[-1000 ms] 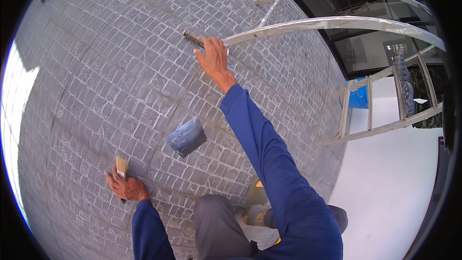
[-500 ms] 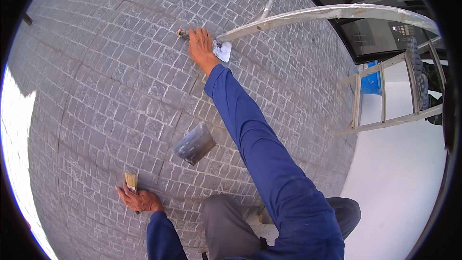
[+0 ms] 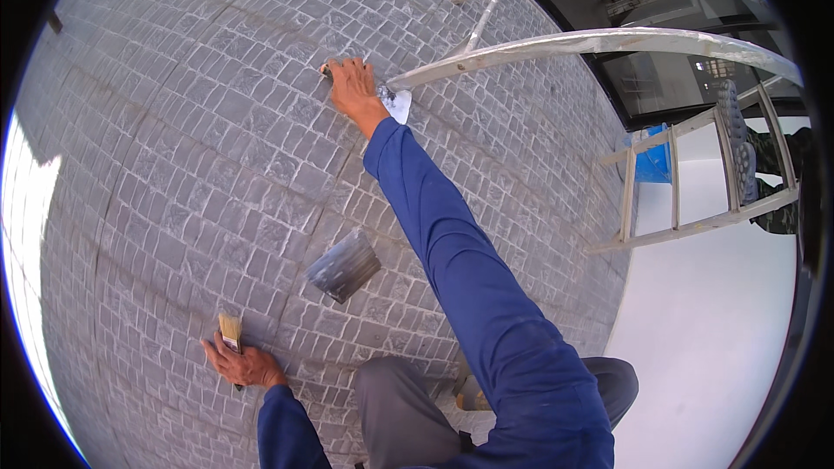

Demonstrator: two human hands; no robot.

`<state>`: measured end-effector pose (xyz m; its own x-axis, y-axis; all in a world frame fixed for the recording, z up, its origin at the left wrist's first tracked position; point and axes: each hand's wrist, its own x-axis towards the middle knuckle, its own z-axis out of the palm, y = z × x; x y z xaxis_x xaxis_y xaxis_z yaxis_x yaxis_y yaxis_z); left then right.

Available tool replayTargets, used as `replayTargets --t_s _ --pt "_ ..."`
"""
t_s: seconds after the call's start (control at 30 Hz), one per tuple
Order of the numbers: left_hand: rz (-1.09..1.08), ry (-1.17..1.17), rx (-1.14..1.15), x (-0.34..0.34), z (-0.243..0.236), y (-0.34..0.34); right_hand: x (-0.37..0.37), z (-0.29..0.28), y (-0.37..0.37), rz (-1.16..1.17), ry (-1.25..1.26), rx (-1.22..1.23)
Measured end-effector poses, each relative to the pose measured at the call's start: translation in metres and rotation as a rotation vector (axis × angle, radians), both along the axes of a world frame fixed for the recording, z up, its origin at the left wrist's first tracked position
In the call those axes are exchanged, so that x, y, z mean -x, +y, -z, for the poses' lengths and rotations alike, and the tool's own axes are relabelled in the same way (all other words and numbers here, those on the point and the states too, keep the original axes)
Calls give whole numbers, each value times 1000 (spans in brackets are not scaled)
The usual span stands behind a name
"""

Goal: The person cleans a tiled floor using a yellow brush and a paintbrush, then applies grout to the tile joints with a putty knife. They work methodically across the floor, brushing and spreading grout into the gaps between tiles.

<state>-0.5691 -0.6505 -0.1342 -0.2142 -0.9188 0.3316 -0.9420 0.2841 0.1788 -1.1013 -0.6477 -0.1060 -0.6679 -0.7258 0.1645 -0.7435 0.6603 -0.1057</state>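
My left hand (image 3: 243, 366) is closed around a paintbrush (image 3: 230, 328) with pale bristles and a dark handle, low over the grey block-patterned floor (image 3: 200, 208). My right arm, in a blue sleeve, reaches far forward. At its end my right hand (image 3: 352, 87) grips the handle of a trowel (image 3: 397, 106), whose blade is smeared white; the handle's tip pokes out past my fingers. That blade is close by the foot of a ladder rail; whether they touch, I cannot tell. Between my two arms a flat grey rectangular plate (image 3: 344, 266) lies on the floor.
A paint-marked ladder (image 3: 591, 42) stretches across the upper right. On its other section (image 3: 678, 234) stands a person's shoe (image 3: 738, 143), with a blue bucket (image 3: 651, 158) behind. A white wall (image 3: 704, 313) borders the right. A tan-edged object (image 3: 469, 395) is partly hidden under my arm.
The whole view has shifted slightly, with the ladder and trowel appearing lower. Less of the trowel's handle shows past my right fingers. Both hands keep their grips.
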Motion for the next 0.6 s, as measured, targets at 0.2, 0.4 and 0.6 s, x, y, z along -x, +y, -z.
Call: replayTargets --t_s 0.2,0.4,0.6 --pt "5 10 6 -1 1 0 3 9 1 7 27 -9" --pt "-14 8 -22 0 0 0 2 13 0 14 38 6" --pt "-25 -9 -29 0 1 1 -1 14 -2 32 89 4"
